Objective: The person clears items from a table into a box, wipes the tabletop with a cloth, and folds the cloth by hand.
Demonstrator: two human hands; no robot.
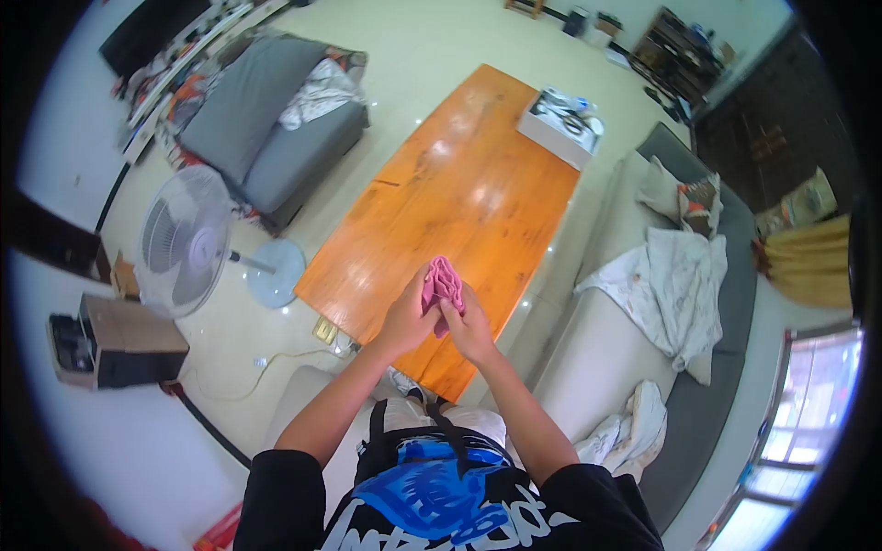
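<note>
A folded or bunched pink cloth [443,283] is held up over the near part of the wooden table [441,184]. My left hand [411,310] grips its left side, with the fingers partly hidden behind the cloth. On the right side my right hand [468,323] holds the same cloth, its thumb on the front. Both hands are close together, above the tabletop.
A white box of small items [560,129] stands at the table's far right corner. Left are a standing fan [195,243], a grey sofa seat [299,151] and a cardboard-topped box [138,326]. A long sofa [588,344] with crumpled cloths runs along the right.
</note>
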